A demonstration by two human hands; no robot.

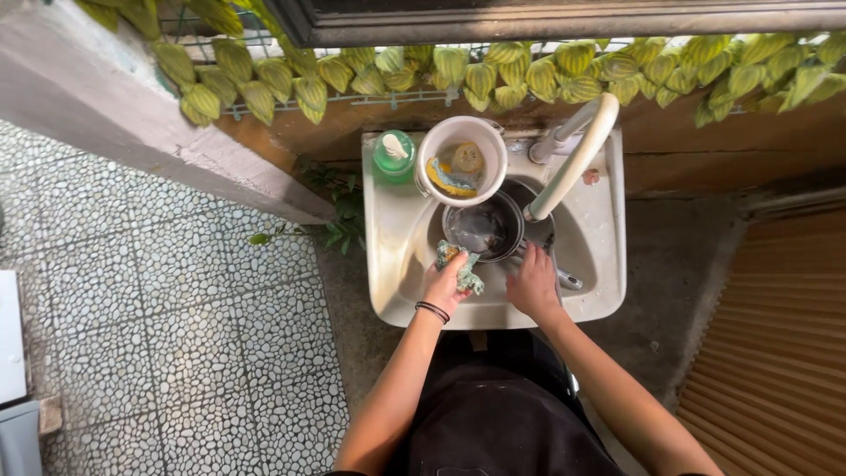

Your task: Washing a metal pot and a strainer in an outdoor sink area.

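head view: a green scrubbing cloth (460,264) sits bunched in the left hand (443,284), fingers clenched on it at the sink (388,264) front, ready to scrub. the right hand (532,282) grips the steel pot's (483,227) handle, steadying it under the white tap (573,159).

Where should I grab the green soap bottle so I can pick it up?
Grab the green soap bottle around its round body, below the white pump. It stands upright on the sink's back left corner. Come from the left or front, because the white bowl sits close on its right and leaves hang behind.
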